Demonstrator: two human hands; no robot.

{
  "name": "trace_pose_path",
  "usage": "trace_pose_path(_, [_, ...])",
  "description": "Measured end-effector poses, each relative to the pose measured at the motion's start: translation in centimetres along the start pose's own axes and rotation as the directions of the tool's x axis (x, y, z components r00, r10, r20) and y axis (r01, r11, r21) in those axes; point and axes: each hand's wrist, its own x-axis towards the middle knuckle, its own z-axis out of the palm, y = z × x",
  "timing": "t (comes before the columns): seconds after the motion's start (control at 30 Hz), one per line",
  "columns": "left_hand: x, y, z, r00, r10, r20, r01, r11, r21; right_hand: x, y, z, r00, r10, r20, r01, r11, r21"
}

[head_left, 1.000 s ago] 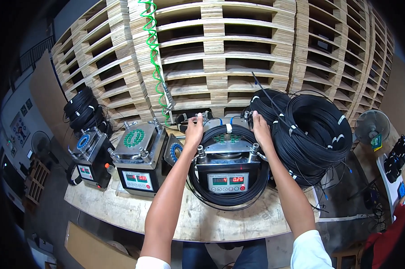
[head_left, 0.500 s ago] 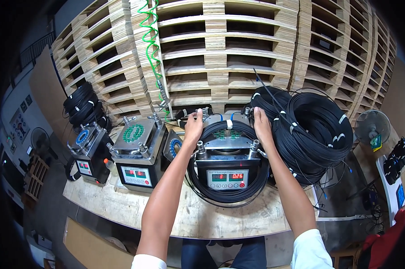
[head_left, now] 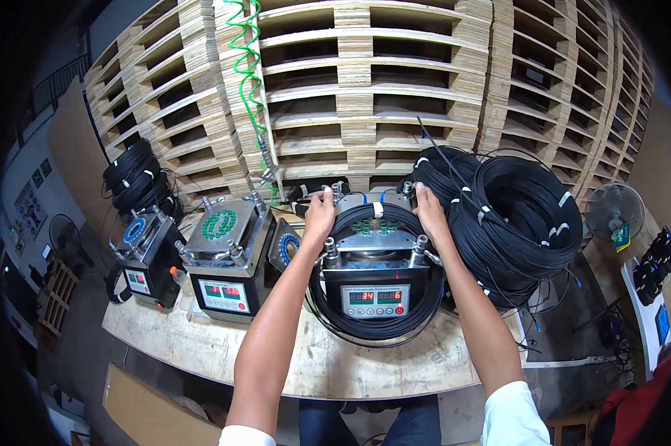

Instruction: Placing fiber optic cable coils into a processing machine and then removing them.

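Observation:
In front of me stands a polishing machine (head_left: 335, 291) with a black body, a metal top and a lit red digital display. A coil of black cable (head_left: 322, 303) loops around it, hanging over its front and bound with a white tie. Green connector holders (head_left: 373, 226) sit on its top plate, partly behind the cable. My left hand (head_left: 321, 214) is closed at the rear left clamp, and my right hand (head_left: 430, 212) is closed at the rear right one. Most of the fingers are hidden behind the thumbs. Two front clamp posts (head_left: 332, 253) stand untouched.
Two similar machines, a larger one (head_left: 222, 256) and a smaller one (head_left: 144, 253), stand to the left. Big black cable coils (head_left: 525, 223) crowd the right. A green coiled hose (head_left: 248, 82) hangs before stacked wooden pallets (head_left: 354, 97). The wooden table's front edge (head_left: 365, 386) lies near me.
The readings on the displays of the front machine and the larger left machine have changed. Both hands stay at the rear clamps; the whole view has shifted slightly.

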Motion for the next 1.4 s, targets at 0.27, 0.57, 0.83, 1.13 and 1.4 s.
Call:
trace_pose_path(0.27, [0.4,0.3,1.5,0.998,0.044,0.046,-0.042,0.998,-0.04,1.3,3.1,-0.3,0.94,-0.272,-0.203,0.255,0.961,-0.106])
trace_pose_path(0.57, [0.2,0.5,1.8,0.998,0.011,0.058,-0.009,0.999,-0.049,-0.3,0.2,-1.5,1.0,0.003,-0.002,-0.003,1.0,-0.01])
trace_pose_path(0.83, [1.7,-1.6,1.8,0.99,0.139,0.004,-0.138,0.99,-0.012,0.5,1.6,-1.0,0.979,-0.18,-0.095,0.177,0.983,-0.046])
trace_pose_path(1.13, [-0.2,0.6,1.1,0.996,0.035,0.086,-0.036,0.999,0.015,-0.1,0.8,-1.0,0.999,-0.01,-0.042,0.007,0.997,-0.075])
trace_pose_path(1.4, [-0.6,0.8,0.9,0.999,0.039,0.007,-0.039,0.999,0.002,-0.3,0.6,-0.9,0.999,-0.048,-0.017,0.048,0.999,0.006])
